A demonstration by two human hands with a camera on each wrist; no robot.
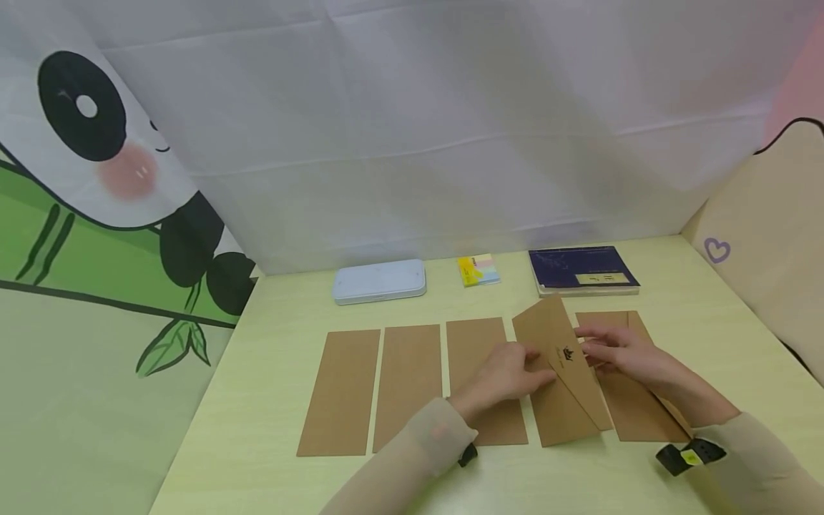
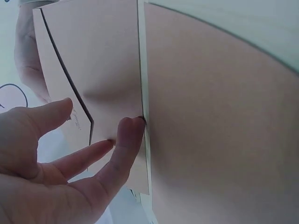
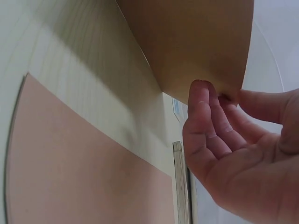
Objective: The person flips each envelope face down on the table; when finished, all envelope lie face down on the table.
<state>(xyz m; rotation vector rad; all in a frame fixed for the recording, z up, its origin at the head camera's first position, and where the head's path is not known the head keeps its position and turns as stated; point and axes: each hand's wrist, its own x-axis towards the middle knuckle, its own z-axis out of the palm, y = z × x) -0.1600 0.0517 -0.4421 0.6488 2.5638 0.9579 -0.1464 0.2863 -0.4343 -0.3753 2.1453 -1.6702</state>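
A brown kraft envelope (image 1: 541, 340) stands tilted off the table, its right side raised and its diagonal flap with a small black crown print facing left. My right hand (image 1: 627, 357) pinches its right edge between thumb and fingertips; the right wrist view shows the envelope's plain underside (image 3: 196, 42) above the fingers. With fingers extended, my left hand (image 1: 505, 372) touches the envelope's left part. In the left wrist view its fingertips (image 2: 131, 128) rest at the left edge, and the thumb stands apart over the flap.
Flat brown envelopes lie in a row: three to the left, including the leftmost one (image 1: 341, 393), and one on the right (image 1: 644, 408). Behind them are a pale blue case (image 1: 380, 280), sticky notes (image 1: 478, 270) and a dark blue book (image 1: 573, 265). A white cloth (image 1: 450, 143) hangs behind the table.
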